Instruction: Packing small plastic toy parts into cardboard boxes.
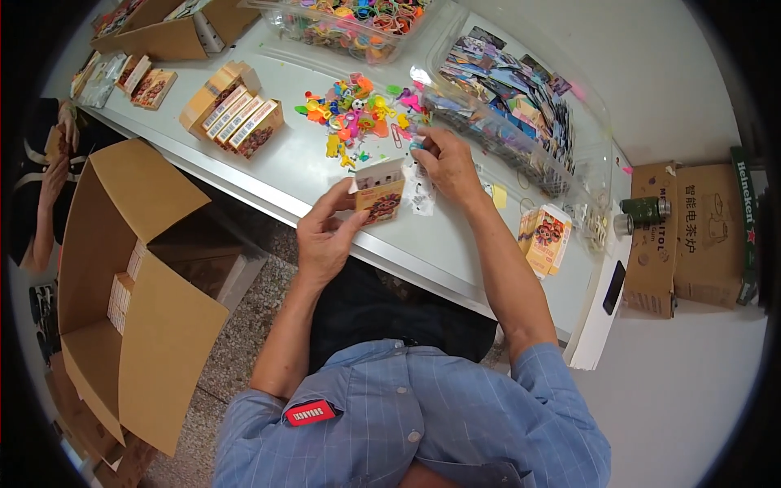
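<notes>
Near the table's front edge, my left hand (324, 237) grips a small yellow-orange card box (381, 205) with a cartoon figure on its front. The box is upright with its top flap raised. Just beyond it to the right, my right hand (449, 164) has its thumb and fingers drawn together; a small bluish bit shows at the tips, too small to name. Small colourful plastic charms (355, 114) lie heaped to the left of these fingertips. Beneath my right hand is a small white sheet with dark prints (421, 198).
A clear tub of rubber trinkets (358, 37) and a clear bin of shiny cards (508, 98) stand behind. Filled card boxes (240, 122) sit left; another small box (543, 236) stands right. A big open carton (154, 325) is at lower left, with a co-worker's hands (58, 163) beyond.
</notes>
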Tool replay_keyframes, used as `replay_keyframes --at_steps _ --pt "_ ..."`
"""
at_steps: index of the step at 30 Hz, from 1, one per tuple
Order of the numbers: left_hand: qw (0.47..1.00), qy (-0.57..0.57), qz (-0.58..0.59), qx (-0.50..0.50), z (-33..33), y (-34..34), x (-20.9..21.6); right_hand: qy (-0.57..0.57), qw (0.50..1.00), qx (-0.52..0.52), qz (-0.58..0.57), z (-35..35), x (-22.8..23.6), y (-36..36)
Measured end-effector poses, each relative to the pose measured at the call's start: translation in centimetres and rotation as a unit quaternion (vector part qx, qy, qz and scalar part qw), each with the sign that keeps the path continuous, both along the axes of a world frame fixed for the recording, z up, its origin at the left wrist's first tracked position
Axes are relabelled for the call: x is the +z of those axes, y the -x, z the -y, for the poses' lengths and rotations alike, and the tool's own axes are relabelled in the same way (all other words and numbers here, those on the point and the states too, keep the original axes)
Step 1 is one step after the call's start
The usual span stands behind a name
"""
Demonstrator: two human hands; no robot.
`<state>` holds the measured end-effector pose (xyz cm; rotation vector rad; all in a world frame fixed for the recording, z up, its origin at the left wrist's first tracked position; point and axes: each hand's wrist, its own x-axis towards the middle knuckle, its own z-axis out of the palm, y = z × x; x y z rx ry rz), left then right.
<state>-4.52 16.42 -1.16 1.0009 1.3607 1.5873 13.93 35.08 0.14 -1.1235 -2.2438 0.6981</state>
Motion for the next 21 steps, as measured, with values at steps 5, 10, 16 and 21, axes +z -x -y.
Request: replay_keyframes --at_steps 5,10,16,21 --pt "0.999 -0.016 0.018 -0.023 -0.8 -1.0 -0.9 -0.006 1.000 0.001 -0.014 0.9 1.0 -0.7" --pt "0.998 -0.015 0.029 -0.046 -0.7 -0.7 -1.1 -0.007 0.963 -0.062 -0.261 6.3 4.7 -0.7" --pt "0.998 -0.022 0.030 -0.040 -0.7 -0.6 -1.1 -0.169 0.971 0.100 -0.140 7.4 5.1 1.2" --pt "0.998 -0.032 0.017 -0.055 -0.8 -0.5 -1.7 -0.103 0.974 0.029 -0.202 6.4 4.6 0.8"
